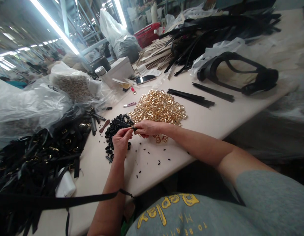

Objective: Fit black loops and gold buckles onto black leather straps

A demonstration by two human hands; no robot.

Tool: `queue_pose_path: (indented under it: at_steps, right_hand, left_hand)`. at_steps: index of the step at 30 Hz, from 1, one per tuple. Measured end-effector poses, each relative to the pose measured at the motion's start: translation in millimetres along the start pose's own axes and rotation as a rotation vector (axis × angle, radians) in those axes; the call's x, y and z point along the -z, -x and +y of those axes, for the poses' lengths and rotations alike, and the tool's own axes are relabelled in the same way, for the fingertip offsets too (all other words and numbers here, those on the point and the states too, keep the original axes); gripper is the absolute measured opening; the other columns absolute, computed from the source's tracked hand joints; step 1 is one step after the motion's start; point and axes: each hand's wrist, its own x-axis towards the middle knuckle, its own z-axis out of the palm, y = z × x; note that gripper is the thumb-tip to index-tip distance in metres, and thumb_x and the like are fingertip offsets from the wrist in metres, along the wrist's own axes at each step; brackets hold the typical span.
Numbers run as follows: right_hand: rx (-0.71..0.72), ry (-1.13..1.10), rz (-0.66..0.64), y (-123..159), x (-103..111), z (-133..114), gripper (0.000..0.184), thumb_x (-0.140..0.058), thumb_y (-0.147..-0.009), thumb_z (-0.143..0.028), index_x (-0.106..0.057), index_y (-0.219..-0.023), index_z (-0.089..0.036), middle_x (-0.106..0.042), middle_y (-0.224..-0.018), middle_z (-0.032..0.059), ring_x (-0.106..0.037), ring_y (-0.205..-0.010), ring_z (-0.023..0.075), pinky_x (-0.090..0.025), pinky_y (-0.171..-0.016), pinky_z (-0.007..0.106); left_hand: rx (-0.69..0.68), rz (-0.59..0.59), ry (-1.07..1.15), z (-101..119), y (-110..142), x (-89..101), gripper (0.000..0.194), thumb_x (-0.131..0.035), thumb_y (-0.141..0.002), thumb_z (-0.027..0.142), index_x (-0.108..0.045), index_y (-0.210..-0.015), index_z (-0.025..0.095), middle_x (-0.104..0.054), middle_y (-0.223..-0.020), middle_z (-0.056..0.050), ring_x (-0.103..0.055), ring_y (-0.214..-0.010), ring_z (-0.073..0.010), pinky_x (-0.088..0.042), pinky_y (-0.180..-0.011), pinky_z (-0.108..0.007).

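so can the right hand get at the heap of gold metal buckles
Probably yes: the heap lies beside the right hand, nothing visibly between, though that hand holds a small black piece.

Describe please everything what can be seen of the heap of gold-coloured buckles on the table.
The heap is a low, spread mound of many small, squarish open frames, shiny and metal-looking, lying at mixed angles. It rests on the pale table, with black loops close against its left side. The right hand and forearm hide part of its near edge; whether they touch it, I cannot tell. A few loose buckles lie on the near side of the wrist.
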Motion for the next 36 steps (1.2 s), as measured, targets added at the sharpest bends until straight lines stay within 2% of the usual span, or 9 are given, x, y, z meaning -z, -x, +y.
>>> queue_pose_path:
  at_steps: [4, 8, 10, 14, 20, 26, 30, 36]
  right_hand:
    - [0.039, 0.034, 0.016, 1, 0, 0, 0.016, -0.046, -0.089, -0.014, -0.060, -0.085, -0.011, -0.051, -0.055, -0.0050, -0.049, -0.046, 0.0067, -0.038, -0.048, 0.016]
    - [0.057, 0.071, -0.023, 0, 1, -1, 0.015, -0.047, -0.090, -0.015, -0.059, -0.083, -0.011, -0.052, -0.054, -0.0048, -0.049, -0.046, 0.0067, -0.038, -0.048, 0.015]
    - [0.052, 0.087, -0.027, 0, 2, -1, 0.015, -0.046, -0.091, -0.015, -0.058, -0.082, -0.012, -0.052, -0.053, -0.0047, -0.049, -0.046, 0.0066, -0.038, -0.048, 0.015]
    - [0.032, 0.084, 0.009, 1, 4, -2, 0.016, -0.046, -0.091, -0.015, -0.058, -0.082, -0.012, -0.053, -0.055, -0.0046, -0.049, -0.046, 0.0059, -0.038, -0.049, 0.015]
    - [0.026, 0.097, 0.028, 2, 4, -3, 0.019, -0.043, -0.092, -0.015, -0.060, -0.083, -0.011, -0.054, -0.055, -0.0037, -0.049, -0.046, 0.0065, -0.037, -0.048, 0.016]
    - [0.012, 0.176, 0.027, 0, 3, 0, 0.017, -0.047, -0.092, -0.015, -0.058, -0.079, -0.012, -0.056, -0.055, -0.0034, -0.050, -0.047, 0.0060, -0.037, -0.049, 0.015]
    - [-0.015, 0.133, 0.016, -3, 3, 3, 0.016, -0.045, -0.091, -0.011, -0.057, -0.079, -0.012, -0.058, -0.061, -0.0022, -0.053, -0.049, 0.0063, -0.039, -0.048, 0.015]
    - [0.033, 0.129, 0.012, -6, 2, 11, 0.008, -0.052, -0.086, -0.008, -0.057, -0.082, -0.012, -0.060, -0.064, -0.0025, -0.056, -0.051, 0.0069, -0.040, -0.048, 0.015]
  left_hand:
    - [-0.054, -0.033, -0.079, -1, -2, 6.2, 0.029, -0.079, -0.068, 0.040, -0.076, -0.086, 0.016, -0.067, -0.072, -0.003, -0.057, -0.059, -0.0111, -0.047, -0.057, -0.023]
    - [0.044, -0.097, -0.007, -2, -5, 10.2, 0.032, -0.079, -0.067, 0.043, -0.075, -0.082, 0.015, -0.066, -0.065, -0.004, -0.057, -0.056, -0.0122, -0.047, -0.055, -0.024]
    - [0.051, -0.075, 0.033, -2, -5, 8.9, 0.033, -0.081, -0.066, 0.041, -0.075, -0.084, 0.015, -0.067, -0.068, -0.004, -0.058, -0.057, -0.0117, -0.047, -0.057, -0.024]
    - [-0.021, -0.007, 0.025, 1, -2, 3.7, 0.030, -0.082, -0.065, 0.036, -0.074, -0.085, 0.016, -0.068, -0.072, -0.002, -0.058, -0.060, -0.0100, -0.047, -0.060, -0.022]
    - [0.032, -0.011, 0.016, -1, 0, 2.9, 0.031, -0.081, -0.066, 0.040, -0.074, -0.082, 0.014, -0.068, -0.071, -0.004, -0.060, -0.059, -0.0127, -0.049, -0.058, -0.024]
    - [-0.128, -0.010, -0.196, 1, 3, 1.9, 0.029, -0.076, -0.071, 0.040, -0.073, -0.085, 0.015, -0.067, -0.075, -0.004, -0.059, -0.062, -0.0127, -0.049, -0.061, -0.024]
    - [-0.257, -0.069, -0.337, 1, 2, 3.0, 0.025, -0.074, -0.073, 0.038, -0.074, -0.088, 0.018, -0.065, -0.078, -0.003, -0.058, -0.064, -0.0123, -0.047, -0.059, -0.022]
    - [-0.250, -0.130, -0.376, -5, -1, 3.3, 0.022, -0.071, -0.076, 0.038, -0.074, -0.089, 0.020, -0.066, -0.079, -0.003, -0.059, -0.065, -0.0132, -0.046, -0.058, -0.022]
